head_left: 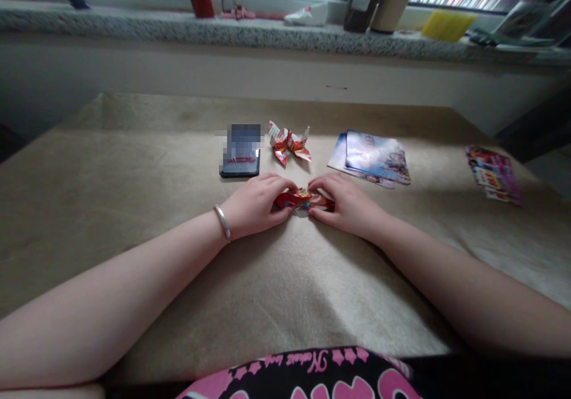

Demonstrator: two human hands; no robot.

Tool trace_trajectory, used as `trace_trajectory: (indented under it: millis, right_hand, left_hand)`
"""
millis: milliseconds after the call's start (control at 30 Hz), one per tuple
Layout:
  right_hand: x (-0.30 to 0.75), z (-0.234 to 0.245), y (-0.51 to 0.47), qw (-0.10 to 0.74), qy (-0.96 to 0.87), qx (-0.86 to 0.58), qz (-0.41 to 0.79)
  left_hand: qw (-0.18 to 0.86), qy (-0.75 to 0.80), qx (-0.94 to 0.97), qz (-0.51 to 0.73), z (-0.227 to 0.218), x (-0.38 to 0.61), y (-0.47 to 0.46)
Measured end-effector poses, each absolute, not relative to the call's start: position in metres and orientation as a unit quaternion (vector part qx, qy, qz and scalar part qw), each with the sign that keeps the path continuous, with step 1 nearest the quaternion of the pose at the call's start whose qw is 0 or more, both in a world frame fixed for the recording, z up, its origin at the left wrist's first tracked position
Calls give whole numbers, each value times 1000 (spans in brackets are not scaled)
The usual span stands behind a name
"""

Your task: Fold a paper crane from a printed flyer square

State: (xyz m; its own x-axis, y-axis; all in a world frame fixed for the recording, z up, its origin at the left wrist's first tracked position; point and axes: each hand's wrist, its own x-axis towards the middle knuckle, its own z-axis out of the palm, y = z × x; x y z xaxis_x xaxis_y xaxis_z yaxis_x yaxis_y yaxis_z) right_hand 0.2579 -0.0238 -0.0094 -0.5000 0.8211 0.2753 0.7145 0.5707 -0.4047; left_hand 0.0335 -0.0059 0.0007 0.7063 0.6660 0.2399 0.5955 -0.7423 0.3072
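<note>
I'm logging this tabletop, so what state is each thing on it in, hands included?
Left hand, gripping red paper
Right hand, gripping red paper
Red paper, folded, held
Origami, folded, unheld
Phone, lying flat
Blue sheets, stacked, overlapping
Pink cards, overlapping

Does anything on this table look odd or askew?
The phone: blocky squares cover its upper part and run past its edges, probably image masking rather than damage. Beyond the right hand, the bluish cards lie askew, overlapping unevenly. No spill shows.
</note>
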Motion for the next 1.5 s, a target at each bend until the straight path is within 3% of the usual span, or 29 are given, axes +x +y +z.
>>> trace_trajectory:
  millis: [367, 667, 900, 1267, 1500]
  right_hand:
    - [243, -19, -23, 323, -768, -467, 296]
    - [243, -14, -25, 325, -750, -475, 326]
    - [242, -14, -24, 328, -739, -458, 370]
    - [240, -8, -27, 318, -759, -477, 309]
    - [241, -3, -30, 320, -773, -470, 281]
  left_hand:
    - [298, 375, 838, 262, -8, 40, -9]
    - [216, 387, 860, 251, -3, 42, -10]
    - [291, 367, 841, 270, -8, 41, -7]
    - [211, 377, 869, 239, 7, 42, -12]
    - [223, 410, 849, 249, 3, 41, -8]
